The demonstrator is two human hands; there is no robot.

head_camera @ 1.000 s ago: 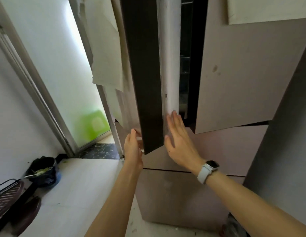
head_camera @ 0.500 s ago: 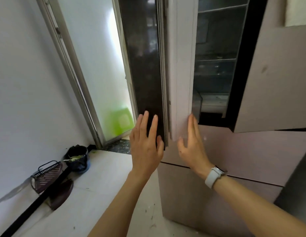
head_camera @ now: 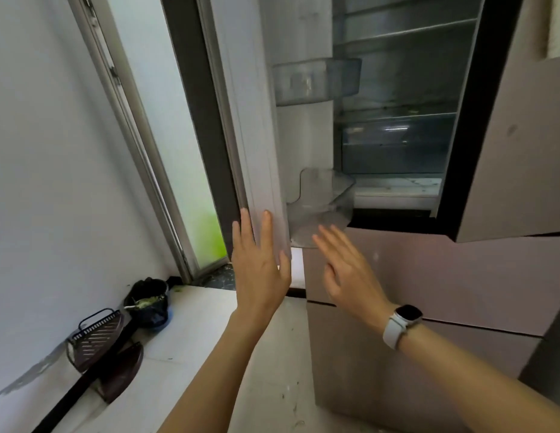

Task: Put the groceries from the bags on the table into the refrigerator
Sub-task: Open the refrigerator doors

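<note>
At the lower edge of the refrigerator's left door [head_camera: 259, 126], my left hand [head_camera: 259, 270] is raised with straight fingers, spread slightly; the fingertips [head_camera: 266, 218] lie against the door's inner edge. The hand holds nothing. My right hand [head_camera: 347, 273] is also flat, fingers extended and loosely together, just below the lower door bin [head_camera: 322, 207]; I cannot tell whether it touches the bin. A white-strapped watch [head_camera: 402, 325] sits on my right wrist.

The refrigerator [head_camera: 460, 276] stands directly ahead. Its left door is swung wide, exposing two clear door bins, the upper bin [head_camera: 316, 81] well above the lower one. Glass shelves [head_camera: 397, 117] are visible inside the dark compartment. The right door [head_camera: 522, 135] is closed or nearly so. No groceries or bags are in view.

On the floor at left, against the wall, a black bin [head_camera: 150, 303] stands near a dark wire rack [head_camera: 95, 337].
</note>
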